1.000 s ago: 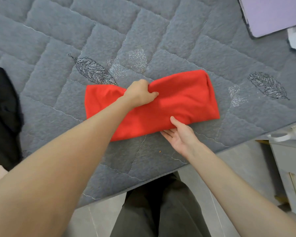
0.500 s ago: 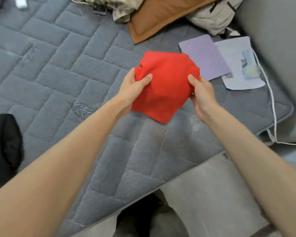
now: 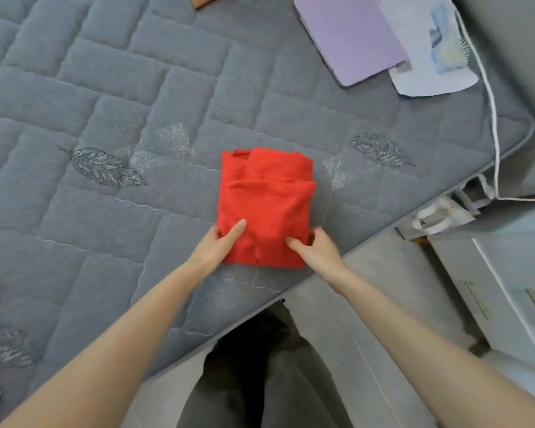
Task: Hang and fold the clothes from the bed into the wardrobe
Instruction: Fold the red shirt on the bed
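Note:
A red garment point(image 3: 267, 199) lies folded into a compact rectangle on the grey quilted bed cover point(image 3: 121, 97), near the bed's front edge. My left hand point(image 3: 218, 245) holds its near left corner, thumb on top of the cloth and fingers tucked under the edge. At the near right corner, my right hand point(image 3: 314, 247) grips the cloth the same way, thumb on top and fingers curled round the side.
A lilac tablet or folder point(image 3: 349, 38) and a printed sheet point(image 3: 426, 47) with a hairbrush lie at the bed's far right. A white cable point(image 3: 491, 103) runs down the right edge. White drawers point(image 3: 507, 288) stand at the right. A dark garment sits at the left edge.
The red garment was a long strip on the bed, then was lifted in both hands. Now it lies folded smaller on the cover with both hands at its near corners.

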